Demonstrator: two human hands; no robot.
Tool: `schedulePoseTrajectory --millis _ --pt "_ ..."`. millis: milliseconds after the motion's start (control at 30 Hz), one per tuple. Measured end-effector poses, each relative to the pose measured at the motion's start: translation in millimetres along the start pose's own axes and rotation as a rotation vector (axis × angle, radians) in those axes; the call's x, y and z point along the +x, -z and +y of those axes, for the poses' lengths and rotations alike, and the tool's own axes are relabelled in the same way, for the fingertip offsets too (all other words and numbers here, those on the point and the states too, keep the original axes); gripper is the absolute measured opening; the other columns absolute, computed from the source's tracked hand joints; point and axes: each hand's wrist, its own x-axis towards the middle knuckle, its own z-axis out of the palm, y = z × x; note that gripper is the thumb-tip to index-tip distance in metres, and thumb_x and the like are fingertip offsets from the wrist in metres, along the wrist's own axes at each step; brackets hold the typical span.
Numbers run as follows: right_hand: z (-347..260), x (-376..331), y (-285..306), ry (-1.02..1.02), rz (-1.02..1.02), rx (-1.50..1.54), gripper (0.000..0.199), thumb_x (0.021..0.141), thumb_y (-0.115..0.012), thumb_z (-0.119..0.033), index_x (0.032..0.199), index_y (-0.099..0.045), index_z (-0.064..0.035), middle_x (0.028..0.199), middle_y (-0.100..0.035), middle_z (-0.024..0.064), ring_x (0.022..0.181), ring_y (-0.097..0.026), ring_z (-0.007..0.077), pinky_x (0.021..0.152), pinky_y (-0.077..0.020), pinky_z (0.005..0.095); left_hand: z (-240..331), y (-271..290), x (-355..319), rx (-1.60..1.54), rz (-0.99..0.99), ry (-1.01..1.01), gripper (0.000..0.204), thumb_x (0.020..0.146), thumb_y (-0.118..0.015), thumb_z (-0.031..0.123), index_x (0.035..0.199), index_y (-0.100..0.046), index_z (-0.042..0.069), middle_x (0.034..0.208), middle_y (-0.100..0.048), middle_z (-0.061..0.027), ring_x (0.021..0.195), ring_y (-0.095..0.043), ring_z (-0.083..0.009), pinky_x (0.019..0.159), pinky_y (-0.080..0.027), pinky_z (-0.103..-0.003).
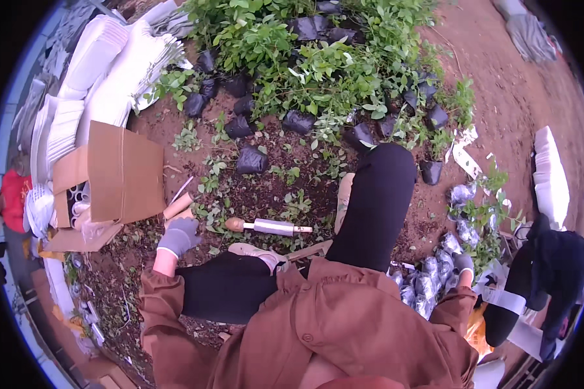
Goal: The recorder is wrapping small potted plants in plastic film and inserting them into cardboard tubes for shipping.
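My left hand (180,237), in a grey glove, is low over the ground at the left with its fingers curled. Its front meets the nearer of two brown cardboard tubes (178,206); whether the fingers grip it is hidden. Between my feet lies a roll of clear film (274,227) on a wooden-handled rod. At the right, my gloved right hand (462,262) is beside several plastic-wrapped seedling bags (427,282), its fingers mostly out of sight. Beyond it, more wrapped bags (467,232) lie with their green leaves pointing right.
Leafy seedlings in black bags (298,121) crowd the ground ahead. An open cardboard box (124,170) with tubes inside stands at the left, before stacked white foam sheets (120,71). Another person (532,279) is close at the right. More white sheets (550,175) stand farther right.
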Motion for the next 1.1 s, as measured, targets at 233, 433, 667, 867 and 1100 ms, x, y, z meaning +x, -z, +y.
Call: schedulePoseTrajectory --millis 233,433,667,867,1100 --pt "-298.5 -37.6 195.0 0.706 0.618 0.418 0.044 0.09 -0.059 -0.032 0.126 -0.055 -0.0075 0.111 -0.065 0.0178 0.096 -0.064 0.034 0.083 -0.0494 0.0393 131.0 200.6 -66.2 -0.688 0.765 -0.638 0.03 0.094 -0.048 0.008 0.124 -0.051 0.003 0.118 -0.054 -0.0166 0.114 -0.051 -0.0322 0.098 -0.04 -0.039" --pt "-481.4 -147.1 259.0 1.247 0.778 0.382 0.042 0.086 -0.064 -0.029 0.123 -0.057 -0.0133 0.119 -0.059 0.0129 0.105 -0.059 0.0306 0.089 -0.0478 0.0377 174.9 292.3 -160.8 -0.785 0.752 -0.826 0.033 0.095 -0.047 0.008 0.127 -0.049 0.001 0.12 -0.054 -0.0153 0.112 -0.054 -0.0272 0.097 -0.042 -0.038" --pt "-584.1 -213.0 211.1 1.448 0.726 0.105 0.043 0.082 -0.066 -0.034 0.119 -0.058 -0.0138 0.113 -0.062 0.0118 0.102 -0.06 0.0296 0.091 -0.0459 0.0407 203.8 292.3 -153.3 -0.942 0.766 -0.962 0.034 0.095 -0.048 0.009 0.128 -0.048 0.001 0.12 -0.055 -0.0145 0.111 -0.055 -0.0255 0.096 -0.043 -0.037" --pt "-618.1 -217.9 173.2 1.564 0.7 0.01 0.041 0.081 -0.065 -0.036 0.114 -0.061 -0.0139 0.104 -0.065 0.0078 0.102 -0.06 0.0276 0.097 -0.0386 0.0413 223.6 288.3 -124.1 -1.092 0.769 -0.989 0.034 0.095 -0.048 0.009 0.129 -0.047 0.001 0.119 -0.055 -0.0137 0.11 -0.055 -0.0241 0.096 -0.044 -0.036" --pt "-620.4 -201.6 179.8 1.477 0.494 -0.298 0.044 0.083 -0.061 -0.046 0.115 -0.061 -0.0162 0.106 -0.064 0.0091 0.109 -0.057 0.0271 0.11 -0.0254 0.0502 236.6 303.0 -82.5 -1.209 0.729 -1.002 0.035 0.095 -0.049 0.009 0.13 -0.046 0.001 0.119 -0.055 -0.0129 0.109 -0.056 -0.0223 0.095 -0.045 -0.036"
